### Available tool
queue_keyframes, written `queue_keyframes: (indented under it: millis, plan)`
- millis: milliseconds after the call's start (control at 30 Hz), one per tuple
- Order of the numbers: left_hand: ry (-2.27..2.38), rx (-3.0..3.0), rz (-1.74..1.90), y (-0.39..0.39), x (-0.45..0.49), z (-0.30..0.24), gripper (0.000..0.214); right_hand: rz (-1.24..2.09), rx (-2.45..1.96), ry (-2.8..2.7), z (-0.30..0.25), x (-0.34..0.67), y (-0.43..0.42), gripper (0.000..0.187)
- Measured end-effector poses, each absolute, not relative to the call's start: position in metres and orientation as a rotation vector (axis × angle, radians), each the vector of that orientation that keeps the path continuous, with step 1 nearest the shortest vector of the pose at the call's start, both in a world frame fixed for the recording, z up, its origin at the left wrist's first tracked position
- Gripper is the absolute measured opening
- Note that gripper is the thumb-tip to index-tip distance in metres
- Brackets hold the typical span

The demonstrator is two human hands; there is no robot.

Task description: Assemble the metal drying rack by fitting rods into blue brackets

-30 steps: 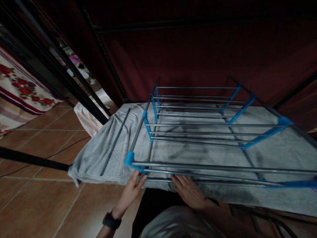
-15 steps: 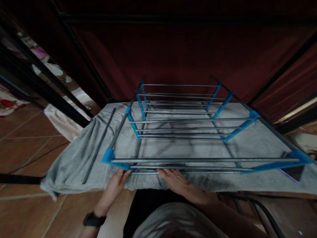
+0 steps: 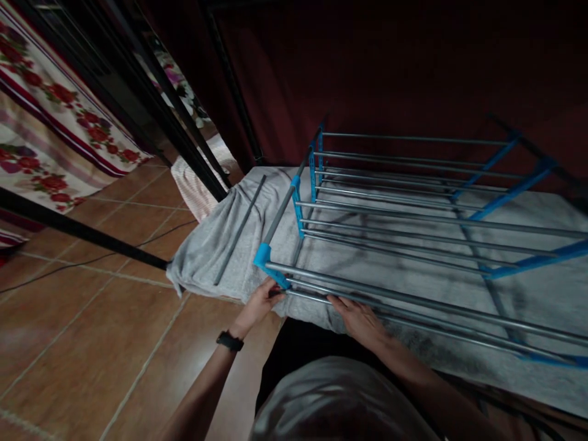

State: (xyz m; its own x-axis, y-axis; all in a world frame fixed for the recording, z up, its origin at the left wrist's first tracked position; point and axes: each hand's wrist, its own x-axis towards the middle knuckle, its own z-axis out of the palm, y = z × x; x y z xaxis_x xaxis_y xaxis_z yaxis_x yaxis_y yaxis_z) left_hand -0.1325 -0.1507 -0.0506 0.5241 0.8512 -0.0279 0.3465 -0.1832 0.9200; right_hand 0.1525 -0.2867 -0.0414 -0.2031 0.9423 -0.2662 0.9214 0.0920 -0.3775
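Note:
A rack of grey metal tubes [image 3: 404, 214] joined by blue plastic brackets lies on a grey cloth [image 3: 248, 177]. My left hand [image 3: 261, 302], with a dark watch on its wrist, is closed at the foot of the nearest left blue bracket [image 3: 274, 269], where the lowest front tube enters it. Part of its fingers is hidden behind the bracket. To the right, my right hand [image 3: 362, 320] has its fingers curled over that same lowest tube [image 3: 310, 296]. A loose grey tube [image 3: 239, 233] lies on the cloth left of the rack.
Behind the rack rises a dark red panel [image 3: 390, 73]. Black metal posts [image 3: 184, 122] stand at the left, with a low black bar [image 3: 82, 229] reaching the cloth's corner. A floral curtain [image 3: 59, 116] hangs over the tiled floor [image 3: 92, 324], where a thin cable [image 3: 87, 262] runs.
My view has turned to the left, so the rack appears further right and more floor and the curtain show. Both hands keep about the same places on the rack.

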Motion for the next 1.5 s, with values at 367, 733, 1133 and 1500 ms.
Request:
queue_keyframes:
  millis: [367, 733, 1133, 1500]
  plan:
    - [0.968, 1.671, 0.478, -0.131, -0.132, -0.075, 0.042, 0.783, -1.945, -2.319, -0.047, 0.159, -0.285, 0.077]
    - [0.970, 1.735, 0.381, -0.123, -0.125, -0.071, 0.044, 0.797, -2.004, -2.287, -0.044, 0.162, -0.281, 0.075]
    - [1.052, 1.940, 0.396, -0.130, -0.126, -0.075, 0.024, 0.706, -2.020, -2.365, -0.055, 0.162, -0.285, 0.068]
    - [1.113, 2.044, 0.423, -0.134, -0.122, -0.074, 0.016, 0.791, -2.021, -2.335, -0.052, 0.163, -0.280, 0.062]
